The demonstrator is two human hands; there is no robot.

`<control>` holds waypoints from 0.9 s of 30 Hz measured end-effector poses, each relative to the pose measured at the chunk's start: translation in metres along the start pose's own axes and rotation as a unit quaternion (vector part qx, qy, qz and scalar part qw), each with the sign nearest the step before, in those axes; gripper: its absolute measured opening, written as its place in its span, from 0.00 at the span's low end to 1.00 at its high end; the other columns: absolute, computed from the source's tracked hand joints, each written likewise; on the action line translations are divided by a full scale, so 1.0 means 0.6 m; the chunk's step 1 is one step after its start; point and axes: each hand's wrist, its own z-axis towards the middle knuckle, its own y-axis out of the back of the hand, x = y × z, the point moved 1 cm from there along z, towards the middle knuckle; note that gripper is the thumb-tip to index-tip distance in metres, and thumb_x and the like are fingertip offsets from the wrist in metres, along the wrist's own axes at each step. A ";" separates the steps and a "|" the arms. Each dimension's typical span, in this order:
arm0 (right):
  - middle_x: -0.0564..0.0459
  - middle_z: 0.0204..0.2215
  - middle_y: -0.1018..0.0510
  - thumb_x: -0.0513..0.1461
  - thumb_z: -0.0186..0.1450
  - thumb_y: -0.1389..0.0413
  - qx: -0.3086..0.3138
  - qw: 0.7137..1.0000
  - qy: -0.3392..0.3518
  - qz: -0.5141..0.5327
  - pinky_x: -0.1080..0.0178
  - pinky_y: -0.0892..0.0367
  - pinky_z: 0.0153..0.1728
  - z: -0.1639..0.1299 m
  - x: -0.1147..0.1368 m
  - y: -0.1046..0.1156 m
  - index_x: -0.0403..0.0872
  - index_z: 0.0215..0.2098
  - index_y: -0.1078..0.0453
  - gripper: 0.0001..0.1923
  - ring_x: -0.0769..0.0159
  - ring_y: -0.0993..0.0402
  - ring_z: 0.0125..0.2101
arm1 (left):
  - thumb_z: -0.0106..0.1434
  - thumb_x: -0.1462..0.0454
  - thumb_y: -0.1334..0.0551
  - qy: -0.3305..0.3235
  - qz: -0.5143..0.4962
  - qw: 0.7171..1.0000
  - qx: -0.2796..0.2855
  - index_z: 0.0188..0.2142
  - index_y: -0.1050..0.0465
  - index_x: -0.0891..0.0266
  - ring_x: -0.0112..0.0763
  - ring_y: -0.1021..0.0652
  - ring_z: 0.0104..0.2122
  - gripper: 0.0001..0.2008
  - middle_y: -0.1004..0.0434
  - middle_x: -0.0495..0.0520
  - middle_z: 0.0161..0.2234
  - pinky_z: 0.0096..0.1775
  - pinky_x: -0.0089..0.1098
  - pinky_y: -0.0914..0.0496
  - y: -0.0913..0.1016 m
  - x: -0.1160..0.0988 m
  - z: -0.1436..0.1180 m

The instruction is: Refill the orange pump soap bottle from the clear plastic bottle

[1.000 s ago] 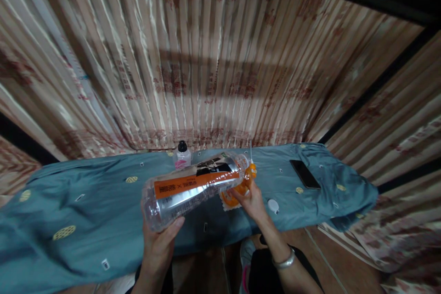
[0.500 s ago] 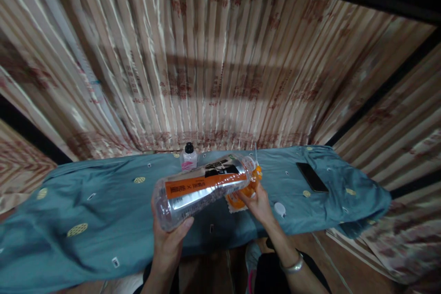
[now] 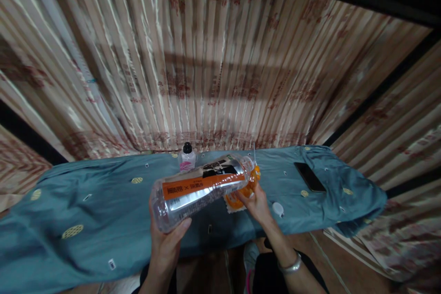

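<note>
In the head view, the left hand (image 3: 164, 238) is wrapped around the base of a large clear plastic bottle with an orange and silver label (image 3: 201, 187), thumb pressed against its near side. The bottle lies tipped almost flat, its open mouth pointing toward 2 o'clock over a small orange container (image 3: 246, 190). The right hand (image 3: 257, 203) steadies that orange container, fingers curled round it from the near side, on the teal patterned cloth (image 3: 86, 220) covering the table. A white round cap (image 3: 277, 208) lies on the cloth at 3 o'clock from the right hand, just beside it. At 12 o'clock from the big bottle stands a small bottle with a black cap and pink label (image 3: 187, 157). A black phone (image 3: 309, 177) lies flat well off toward 2 o'clock.
</note>
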 end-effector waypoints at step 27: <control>0.47 0.46 0.16 0.52 0.58 0.33 -0.016 1.000 -0.001 -0.012 0.52 0.23 0.46 0.005 -0.001 -0.002 0.49 0.53 0.28 0.29 0.50 0.18 0.46 | 0.41 0.61 0.20 0.037 -0.024 0.999 0.017 0.64 0.34 0.52 0.47 0.23 0.55 0.50 0.21 0.55 0.53 0.59 0.47 0.30 0.012 0.026 0.011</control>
